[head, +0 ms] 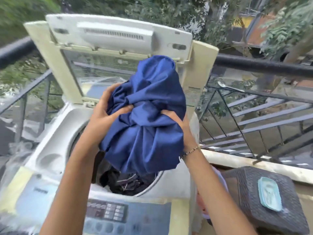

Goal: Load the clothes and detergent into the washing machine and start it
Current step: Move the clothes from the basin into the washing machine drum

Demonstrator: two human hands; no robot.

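Note:
A bunched blue cloth (149, 106) hangs over the drum opening of a white top-loading washing machine (55, 143). My left hand (108, 111) grips its left side, fingers dug into the folds. My right hand (176, 121) grips the right side, a thin bracelet on that wrist. The lid (118, 36) stands folded upright behind the cloth. Dark clothes (125, 182) lie inside the drum below the bundle. The control panel (111, 212) with its buttons sits at the machine's near edge, between my forearms.
A black metal railing (254, 65) runs behind and to the right of the machine, with trees beyond. A dark woven stool (254, 192) stands at the right, with a pale blue tray (269, 194) on top. Something pink and white shows between stool and machine.

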